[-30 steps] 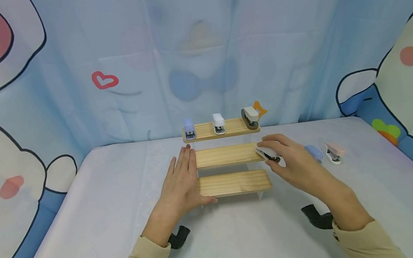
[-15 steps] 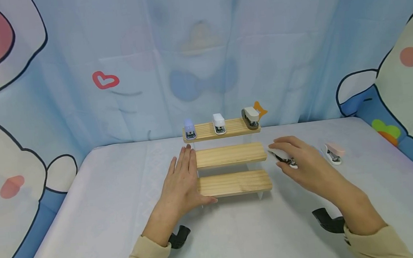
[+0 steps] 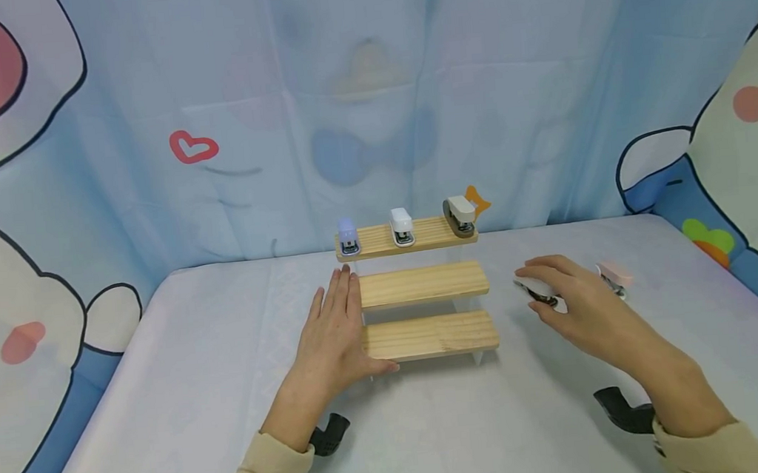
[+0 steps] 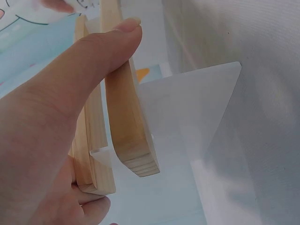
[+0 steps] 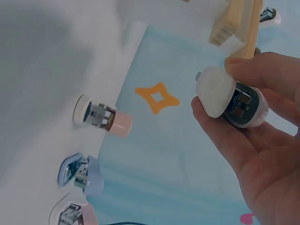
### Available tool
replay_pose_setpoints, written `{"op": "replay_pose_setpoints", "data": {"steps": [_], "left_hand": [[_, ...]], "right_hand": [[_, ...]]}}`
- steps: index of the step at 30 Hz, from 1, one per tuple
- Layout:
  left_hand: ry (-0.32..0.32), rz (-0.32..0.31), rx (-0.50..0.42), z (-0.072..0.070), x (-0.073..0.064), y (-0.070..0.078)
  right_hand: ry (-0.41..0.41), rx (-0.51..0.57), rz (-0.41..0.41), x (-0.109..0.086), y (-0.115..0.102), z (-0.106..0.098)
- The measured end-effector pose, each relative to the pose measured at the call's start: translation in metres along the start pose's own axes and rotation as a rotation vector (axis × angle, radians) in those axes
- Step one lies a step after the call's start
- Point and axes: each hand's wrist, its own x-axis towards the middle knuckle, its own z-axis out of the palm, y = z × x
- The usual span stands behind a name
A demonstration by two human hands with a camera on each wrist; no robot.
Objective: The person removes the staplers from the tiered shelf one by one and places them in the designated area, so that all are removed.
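Note:
My right hand (image 3: 578,306) pinches a small white stapler (image 5: 215,91) between thumb and fingers, above the table to the right of a three-tier wooden shelf. My left hand (image 3: 333,329) lies along the left ends of the shelf's middle board (image 3: 423,285) and front board (image 3: 433,334). In the left wrist view its thumb crosses the front board (image 4: 126,122), with a clear side panel (image 4: 187,103) below. On the top board (image 3: 374,246) stand a lilac stapler (image 3: 349,237), a white stapler (image 3: 401,227) and a grey-and-white stapler (image 3: 460,215).
Right of the shelf, a pink stapler (image 3: 614,276) is partly behind my right hand. The right wrist view also shows a blue stapler (image 5: 82,174) and a pink-and-white one (image 5: 72,213) on the table. A blue printed curtain (image 3: 370,118) hangs behind.
My right hand has drawn the white stapler away from the middle board's right end, moving right and toward the pink stapler. The blue stapler is now hidden in the head view. My left hand stays put.

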Motion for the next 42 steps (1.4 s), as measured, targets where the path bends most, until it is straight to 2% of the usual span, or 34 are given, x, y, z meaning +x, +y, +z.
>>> {"op": "replay_pose_setpoints", "data": {"steps": [16, 19, 30, 34, 42], "left_hand": [[0.003, 0.004, -0.006, 0.002, -0.001, 0.0], [-0.004, 0.006, -0.016, 0.001, -0.001, 0.001], [-0.007, -0.001, 0.001, 0.0, -0.001, 0.0], [-0.003, -0.001, 0.006, 0.001, -0.001, 0.0], [0.009, 0.009, 0.012, 0.001, 0.0, 0.0]], "right_hand": [[-0.108, -0.027, 0.145, -0.01, 0.019, -0.003], [-0.15, -0.033, 0.178, -0.011, 0.021, -0.004], [-0.382, -0.013, 0.342, -0.013, 0.029, 0.005], [-0.411, -0.012, 0.346, -0.015, 0.031, 0.01], [-0.39, -0.005, 0.293, -0.018, 0.033, 0.014]]}}
